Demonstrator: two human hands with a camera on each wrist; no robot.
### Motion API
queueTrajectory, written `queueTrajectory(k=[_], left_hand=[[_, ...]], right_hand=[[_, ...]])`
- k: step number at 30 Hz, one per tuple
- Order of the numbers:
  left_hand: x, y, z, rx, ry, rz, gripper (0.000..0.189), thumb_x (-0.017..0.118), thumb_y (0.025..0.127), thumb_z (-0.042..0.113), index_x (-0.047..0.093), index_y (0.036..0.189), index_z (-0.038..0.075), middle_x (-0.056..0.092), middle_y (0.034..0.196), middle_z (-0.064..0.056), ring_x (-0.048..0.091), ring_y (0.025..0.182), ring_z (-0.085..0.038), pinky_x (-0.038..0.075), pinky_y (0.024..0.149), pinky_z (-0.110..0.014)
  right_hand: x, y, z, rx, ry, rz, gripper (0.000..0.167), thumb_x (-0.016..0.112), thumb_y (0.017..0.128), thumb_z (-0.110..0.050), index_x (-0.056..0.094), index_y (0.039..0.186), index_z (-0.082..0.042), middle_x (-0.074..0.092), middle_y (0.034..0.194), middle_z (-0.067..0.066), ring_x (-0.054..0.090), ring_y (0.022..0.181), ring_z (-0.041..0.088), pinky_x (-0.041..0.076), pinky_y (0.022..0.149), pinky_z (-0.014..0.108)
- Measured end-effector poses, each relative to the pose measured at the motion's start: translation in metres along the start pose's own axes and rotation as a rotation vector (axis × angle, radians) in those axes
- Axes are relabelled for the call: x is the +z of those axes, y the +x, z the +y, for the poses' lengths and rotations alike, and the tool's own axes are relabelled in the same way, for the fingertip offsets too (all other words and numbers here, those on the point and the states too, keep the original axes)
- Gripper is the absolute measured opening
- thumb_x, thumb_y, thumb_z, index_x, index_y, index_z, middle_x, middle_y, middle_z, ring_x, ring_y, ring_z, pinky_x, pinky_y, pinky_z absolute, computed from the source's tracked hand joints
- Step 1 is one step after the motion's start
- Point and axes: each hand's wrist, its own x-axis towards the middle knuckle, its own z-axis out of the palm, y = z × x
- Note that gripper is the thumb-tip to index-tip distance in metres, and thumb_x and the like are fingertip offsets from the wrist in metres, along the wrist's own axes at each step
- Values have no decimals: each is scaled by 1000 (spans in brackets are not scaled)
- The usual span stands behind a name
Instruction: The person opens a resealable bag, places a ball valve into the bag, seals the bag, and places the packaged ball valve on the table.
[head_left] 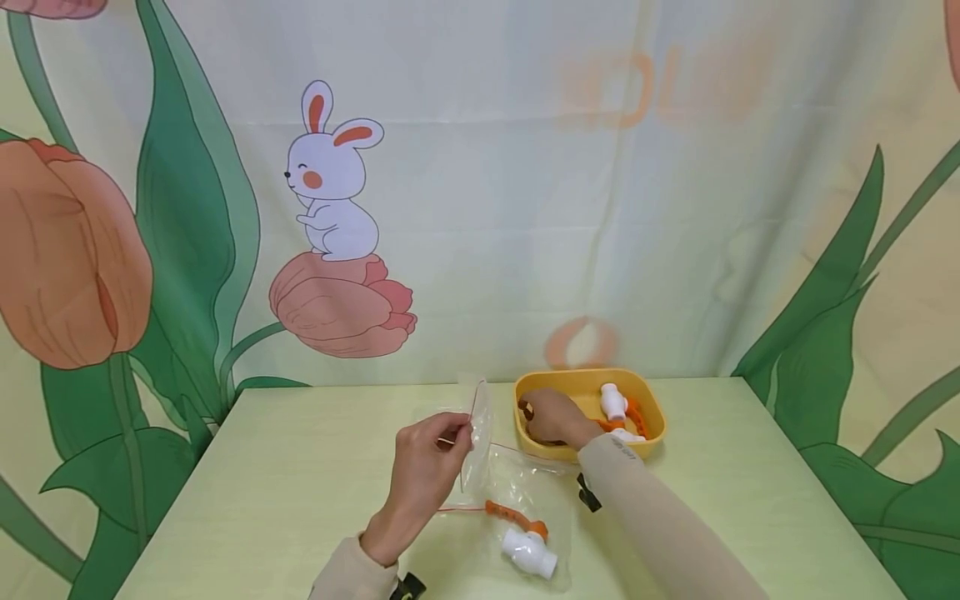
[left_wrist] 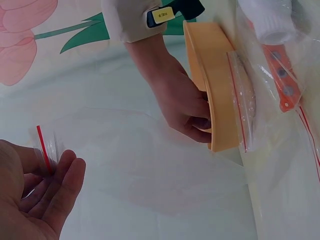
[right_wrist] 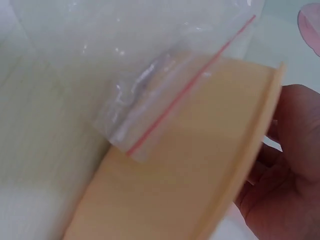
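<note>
My left hand (head_left: 423, 467) pinches a clear zip bag (head_left: 477, 471) with a red seal line between thumb and fingers, above the table. In the left wrist view the bag (left_wrist: 44, 150) shows at the fingertips. My right hand (head_left: 557, 417) reaches into the left end of a yellow bin (head_left: 651, 408), its fingers bent behind the rim. Whether these fingers hold something I cannot tell. White ball valves (head_left: 613, 402) with orange lever handles lie in the bin's right part. A bagged ball valve (head_left: 530, 554) rests on the table between my forearms.
The bagged valve's zip bag (head_left: 517, 475) lies flat, its red-lined mouth against the bin's front wall. A pale green table (head_left: 300, 483) stands before a printed curtain (head_left: 480, 208) with a rabbit and tulips. Black straps (head_left: 588, 493) sit at both wrists.
</note>
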Motion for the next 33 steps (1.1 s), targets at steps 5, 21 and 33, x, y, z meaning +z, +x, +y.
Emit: queueTrajectory(k=[5, 21, 33], left_hand=[[-1, -1, 0, -13, 4, -5, 12, 68, 83, -6, 74, 86, 3, 73, 71, -4, 68, 60, -8, 53, 56, -13], [-1, -1, 1, -12, -5, 9, 12, 68, 82, -6, 74, 86, 3, 72, 69, -3, 67, 59, -8, 53, 56, -12], [-1, -1, 2, -22, 4, 4, 10, 69, 83, -5, 75, 86, 3, 72, 70, -3, 67, 60, -9, 53, 56, -13]], right_hand=[[-10, -5, 2, -6, 12, 0, 24, 63, 86, -8, 68, 110, -10, 66, 95, 2, 55, 77, 18, 47, 67, 30], [-53, -34, 22, -67, 75, 89, 16, 74, 86, -12, 64, 97, -9, 60, 77, 0, 51, 67, 16, 45, 65, 30], [-66, -59, 35, -77, 63, 118, 6, 71, 89, -12, 71, 93, -8, 68, 80, 1, 55, 67, 13, 49, 66, 30]])
